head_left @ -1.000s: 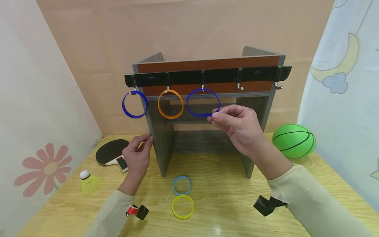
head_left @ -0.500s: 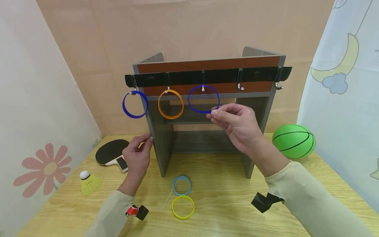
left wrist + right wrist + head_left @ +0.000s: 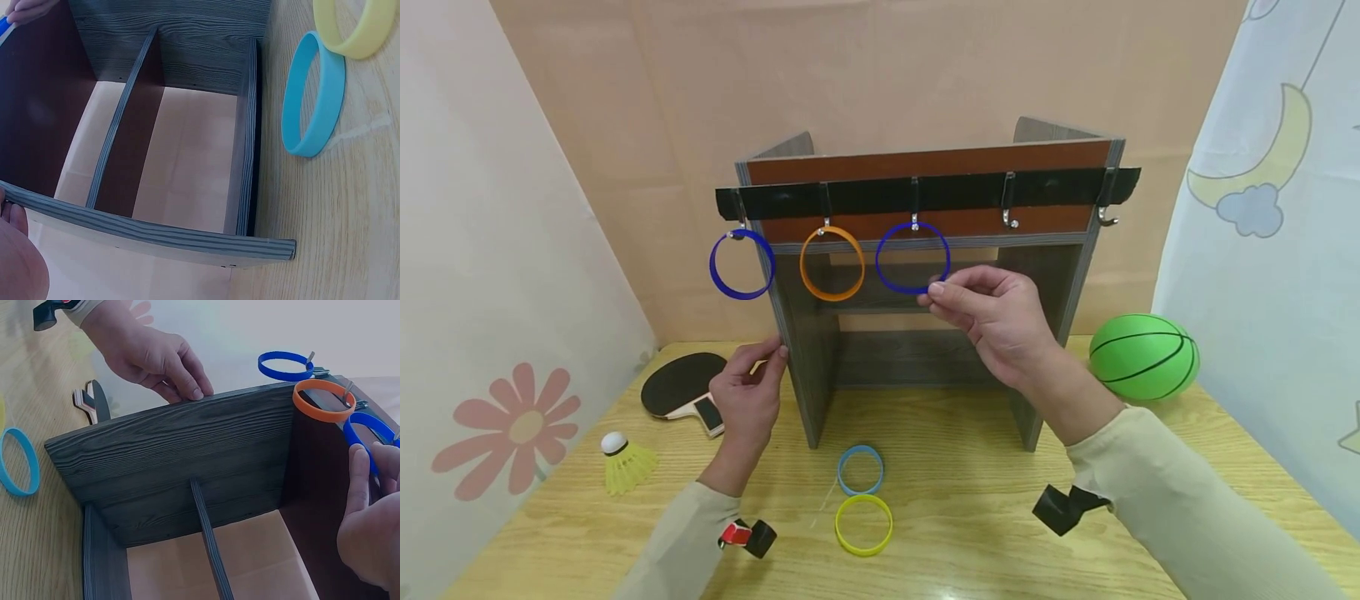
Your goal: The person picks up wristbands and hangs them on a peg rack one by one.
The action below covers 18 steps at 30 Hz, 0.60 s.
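My right hand [image 3: 1000, 321] pinches the lower right of a blue silicone wristband [image 3: 880, 279]. The band's top is at the middle hook [image 3: 915, 221] of a black hook strip [image 3: 966, 194]; whether it hangs there I cannot tell. Another blue wristband [image 3: 718, 283] and an orange wristband [image 3: 857, 283] hang from the two hooks to the left. My left hand [image 3: 748, 396] holds the front edge of the left side panel [image 3: 801, 367] of a small grey shelf, thumb and fingertips against it. On the table lie a light blue wristband [image 3: 32, 472] and a yellow wristband [image 3: 838, 537].
Two hooks on the right bear nothing, one of them the end hook [image 3: 1105, 217]. A table tennis bat [image 3: 681, 383] and a yellow shuttlecock [image 3: 628, 467] lie left of the shelf. To its right sits a green ball [image 3: 1142, 358]. Cloth walls stand around the table.
My right hand has shifted slightly left with the blue wristband, which rose a little and then came down at the middle hook. My left hand has stayed still.
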Motion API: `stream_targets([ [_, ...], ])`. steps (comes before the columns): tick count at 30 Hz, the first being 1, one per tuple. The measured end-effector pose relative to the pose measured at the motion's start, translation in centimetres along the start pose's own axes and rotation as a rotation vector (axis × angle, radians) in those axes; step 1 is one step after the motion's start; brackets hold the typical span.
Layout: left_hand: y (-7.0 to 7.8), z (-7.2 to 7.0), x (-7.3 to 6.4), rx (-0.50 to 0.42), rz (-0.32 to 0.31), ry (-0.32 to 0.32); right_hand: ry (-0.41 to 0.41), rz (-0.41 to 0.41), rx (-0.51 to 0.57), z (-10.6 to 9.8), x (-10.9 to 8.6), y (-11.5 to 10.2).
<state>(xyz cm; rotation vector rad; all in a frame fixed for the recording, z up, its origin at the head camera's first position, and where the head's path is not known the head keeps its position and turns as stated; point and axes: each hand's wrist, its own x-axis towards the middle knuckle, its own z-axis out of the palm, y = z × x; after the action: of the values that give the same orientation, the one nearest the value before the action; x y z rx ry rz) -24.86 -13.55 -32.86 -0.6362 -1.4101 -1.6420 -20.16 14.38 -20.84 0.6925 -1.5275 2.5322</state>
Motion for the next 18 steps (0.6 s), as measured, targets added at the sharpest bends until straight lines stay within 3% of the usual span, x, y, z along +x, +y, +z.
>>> stream_targets([
  [10,0.1,0.1,0.0,-0.006,-0.006,0.01,0.031,0.079,-0.112,0.0,-0.3,0.3],
  [18,0.1,0.2,0.0,0.0,-0.01,0.011,0.051,0.156,-0.21,-1.4,-1.3,1.6],
])
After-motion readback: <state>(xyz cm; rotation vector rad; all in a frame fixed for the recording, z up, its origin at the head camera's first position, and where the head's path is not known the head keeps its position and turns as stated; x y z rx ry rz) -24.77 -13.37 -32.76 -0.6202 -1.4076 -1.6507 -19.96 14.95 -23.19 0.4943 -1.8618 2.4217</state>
